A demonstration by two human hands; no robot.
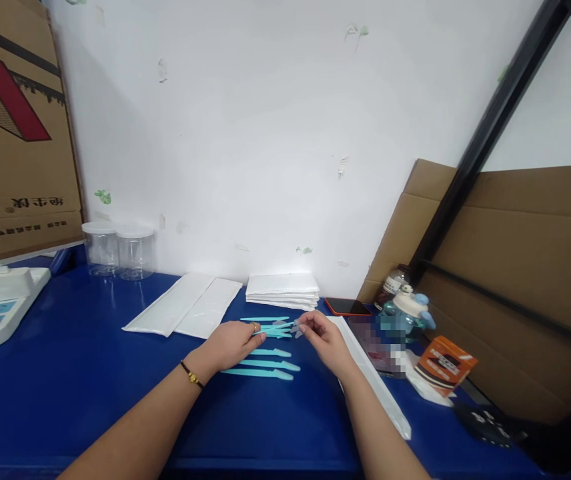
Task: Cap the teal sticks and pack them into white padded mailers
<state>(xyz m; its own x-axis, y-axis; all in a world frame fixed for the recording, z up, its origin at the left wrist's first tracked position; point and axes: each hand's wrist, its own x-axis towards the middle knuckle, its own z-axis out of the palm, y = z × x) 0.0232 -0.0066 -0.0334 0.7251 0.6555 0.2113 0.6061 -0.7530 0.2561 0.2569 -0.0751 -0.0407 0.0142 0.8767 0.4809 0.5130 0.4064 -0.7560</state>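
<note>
Our left hand [233,343] grasps a crossed bunch of turquoise sticks [276,329] mid-table; our right hand [326,339] pinches the pale tips [296,328] at its right end. Three loose sticks [266,365] lie nearer us, one beyond the bunch. Blue surface runs from them to the front edge of the table [245,427]. White packets [185,307] and a white stack [282,287] sit near the wall. Two lidded clear jars [135,255] stand far left; orange box [445,365] at right, contents hidden. Our left fingers cover the bunch's left end; a pixelated patch obscures items beside the box.
</note>
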